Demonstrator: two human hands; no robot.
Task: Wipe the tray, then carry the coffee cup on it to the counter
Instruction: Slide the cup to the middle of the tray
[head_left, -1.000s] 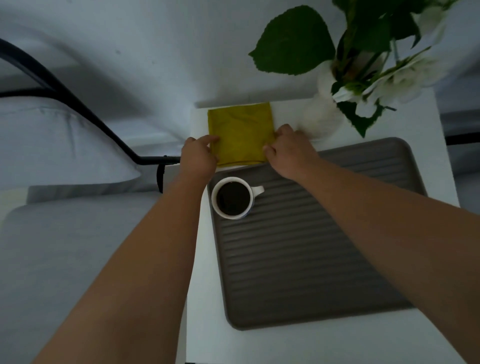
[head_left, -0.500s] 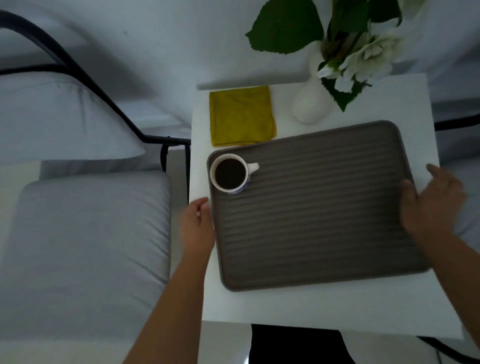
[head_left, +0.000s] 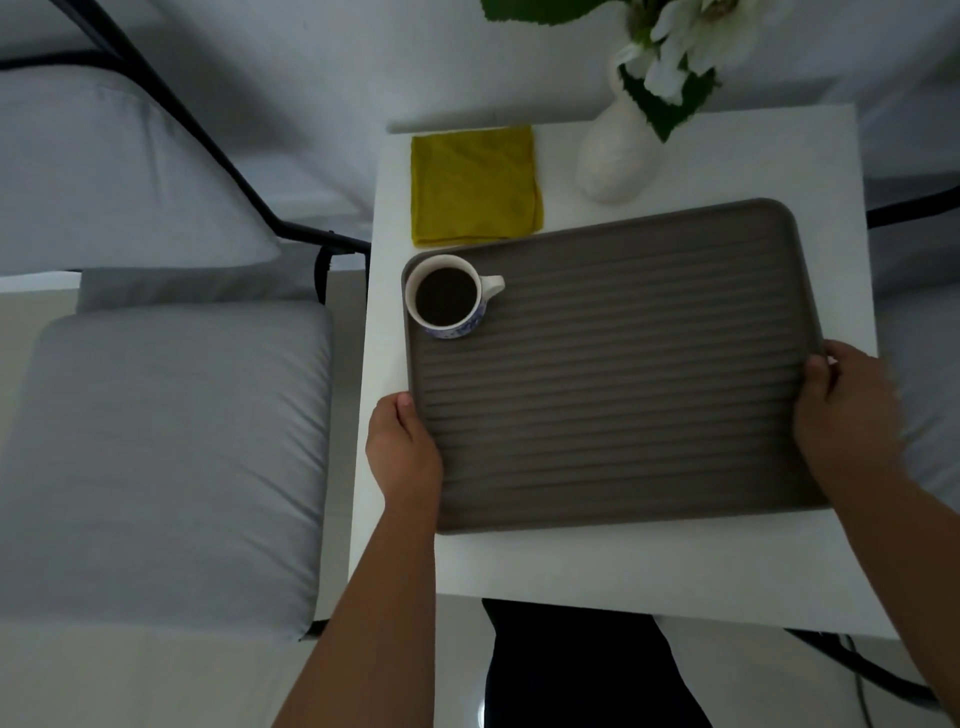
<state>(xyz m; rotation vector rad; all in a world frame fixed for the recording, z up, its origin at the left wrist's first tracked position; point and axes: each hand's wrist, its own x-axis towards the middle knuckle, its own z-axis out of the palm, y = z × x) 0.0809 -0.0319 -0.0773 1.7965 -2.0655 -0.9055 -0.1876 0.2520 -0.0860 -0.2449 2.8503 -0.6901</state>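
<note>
The tray (head_left: 623, 374), a grey-brown ribbed rectangle with rounded corners, lay flat on the white side table (head_left: 623, 566) and covered most of its top. The left hand (head_left: 402, 447) was closed on the tray's left edge near the front corner, thumb on top of the rim and the remaining fingers hidden under or behind the edge. The right hand (head_left: 847, 415) gripped the right edge opposite it, thumb over the rim and fingers wrapped around the outside; this hand was slightly blurred. The coffee cup (head_left: 448, 297), white with a blue pattern low on its wall, stood upright in the tray's far-left corner, filled with dark coffee, its handle pointing to the right. The yellow cloth (head_left: 475, 184), folded into a square, lay on the table just behind the tray's far-left edge, its near edge touching or slightly overlapped by the rim; which of the two could not be determined. A white vase (head_left: 618, 156) holding white flowers and green leaves stood on the table behind the tray, to the right of the cloth. A grey cushioned seat (head_left: 161, 457) with a black metal frame stood beside the table on the left.
</note>
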